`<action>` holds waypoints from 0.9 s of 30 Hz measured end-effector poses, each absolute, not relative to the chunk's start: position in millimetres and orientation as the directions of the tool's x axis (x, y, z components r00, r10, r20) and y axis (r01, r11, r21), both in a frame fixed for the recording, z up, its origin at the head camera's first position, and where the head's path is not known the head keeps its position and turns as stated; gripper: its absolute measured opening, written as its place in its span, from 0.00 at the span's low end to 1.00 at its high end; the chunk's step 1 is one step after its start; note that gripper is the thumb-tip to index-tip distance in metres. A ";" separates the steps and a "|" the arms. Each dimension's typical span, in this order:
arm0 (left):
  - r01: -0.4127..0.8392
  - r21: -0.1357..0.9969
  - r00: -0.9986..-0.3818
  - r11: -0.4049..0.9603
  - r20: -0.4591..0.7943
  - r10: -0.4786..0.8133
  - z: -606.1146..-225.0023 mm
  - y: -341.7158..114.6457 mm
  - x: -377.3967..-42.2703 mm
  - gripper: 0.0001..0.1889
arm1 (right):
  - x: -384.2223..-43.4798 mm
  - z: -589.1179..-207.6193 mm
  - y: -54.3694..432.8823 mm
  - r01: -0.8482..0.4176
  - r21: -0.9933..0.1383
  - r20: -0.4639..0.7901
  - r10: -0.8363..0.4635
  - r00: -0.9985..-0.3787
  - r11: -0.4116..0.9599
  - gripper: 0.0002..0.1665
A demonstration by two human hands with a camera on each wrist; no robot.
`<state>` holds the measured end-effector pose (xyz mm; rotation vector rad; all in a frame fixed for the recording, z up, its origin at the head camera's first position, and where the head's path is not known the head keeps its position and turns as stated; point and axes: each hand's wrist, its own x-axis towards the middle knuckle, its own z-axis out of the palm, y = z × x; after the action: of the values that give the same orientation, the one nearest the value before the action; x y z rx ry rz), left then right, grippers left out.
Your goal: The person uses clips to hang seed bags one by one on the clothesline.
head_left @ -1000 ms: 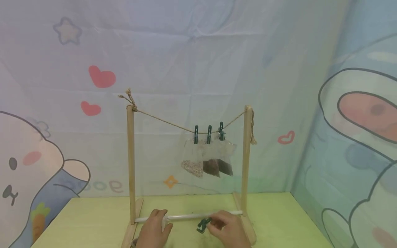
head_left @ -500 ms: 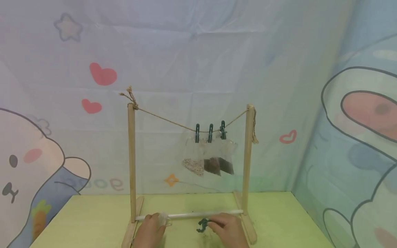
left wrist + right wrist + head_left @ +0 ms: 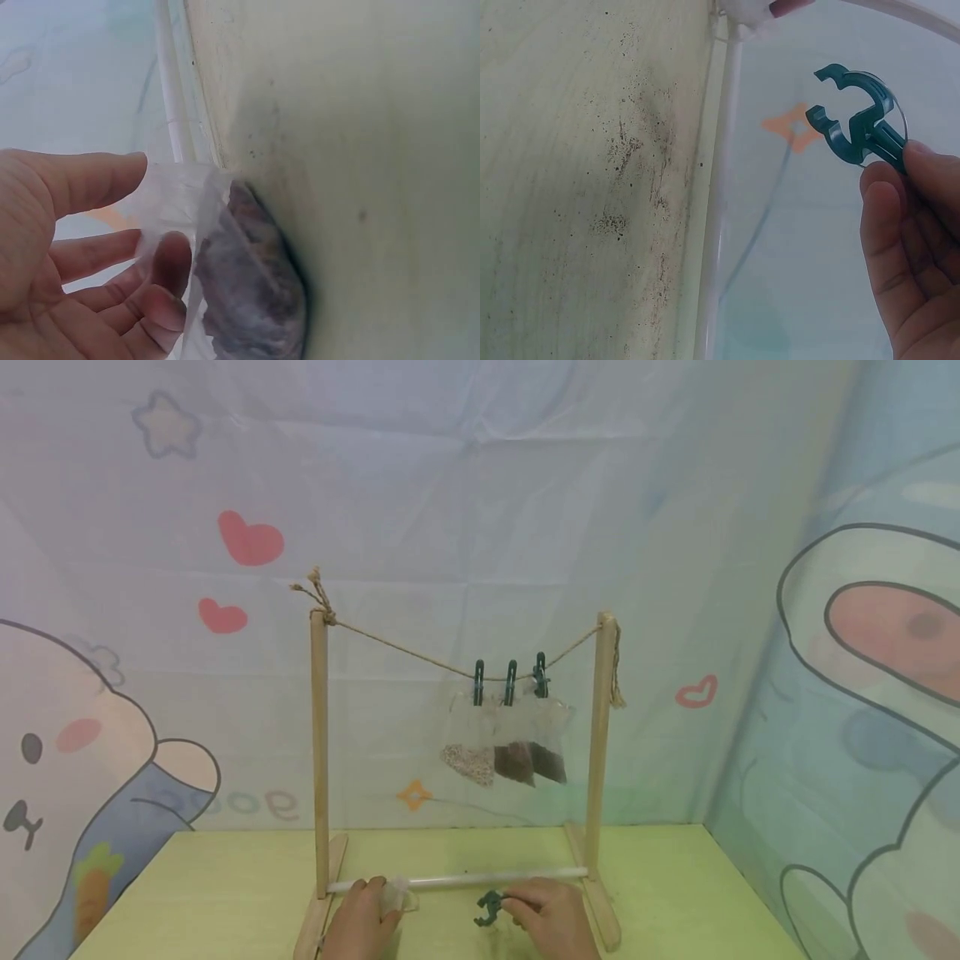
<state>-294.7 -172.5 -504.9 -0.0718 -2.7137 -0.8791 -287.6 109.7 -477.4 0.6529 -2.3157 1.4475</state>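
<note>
My left hand (image 3: 358, 922) holds the upper part of a clear plastic bag (image 3: 251, 277) between thumb and fingers. Purplish-dark contents fill the bag's lower part, close over the table in the left wrist view. With thumb and fingertips my right hand (image 3: 553, 914) pinches the handles of a green spring clip (image 3: 868, 124), whose curved jaws stand apart with nothing between them. Behind both hands, three clear bags hang from a twine line (image 3: 405, 652) by green clips (image 3: 478, 683): one with speckled grains (image 3: 468, 763), one reddish-brown (image 3: 513, 762), one dark (image 3: 550, 762).
Two wooden posts, left (image 3: 319, 752) and right (image 3: 599, 735), carry the twine. A white rod (image 3: 465, 881) joins them low down, just beyond the hands. Dark specks (image 3: 622, 154) lie scattered on the pale table (image 3: 225, 893). A printed cloth (image 3: 480, 510) hangs behind.
My left thumb has come in toward the fingers, and more of the bag shows beside that hand. The right hand keeps its pinch on the clip, almost in place. The view has shifted slightly.
</note>
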 end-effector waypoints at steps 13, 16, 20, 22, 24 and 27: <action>0.177 0.565 -0.945 0.806 0.325 -0.021 -500.3 -174.7 -292.0 0.13 | -291.4 -482.6 111.1 -0.540 -0.730 0.491 -0.228 -0.841 0.418 0.03; 0.203 0.568 -0.943 0.797 0.333 0.002 -498.3 -176.4 -293.1 0.08 | -291.6 -481.9 111.5 -0.530 -0.741 0.479 -0.227 -0.848 0.413 0.03; 0.232 0.561 -0.929 0.795 0.369 0.011 -497.1 -178.0 -294.0 0.04 | -291.9 -481.6 111.7 -0.522 -0.743 0.472 -0.225 -0.852 0.418 0.04; 0.243 0.554 -0.922 0.796 0.387 0.012 -494.9 -178.5 -293.1 0.03 | -292.2 -482.0 111.7 -0.526 -0.739 0.478 -0.223 -0.850 0.422 0.04; 0.248 0.553 -0.917 0.795 0.398 0.009 -491.5 -178.5 -291.2 0.03 | -292.4 -482.5 111.8 -0.532 -0.732 0.486 -0.222 -0.845 0.426 0.05; 0.257 0.568 -0.915 0.782 0.403 0.008 -484.0 -178.0 -287.2 0.03 | -292.4 -482.6 112.0 -0.533 -0.729 0.488 -0.221 -0.845 0.429 0.05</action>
<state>-287.2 -178.0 -484.0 -0.2016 -2.5919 -0.9044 -292.4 112.0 -482.6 0.6486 -2.3686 1.3809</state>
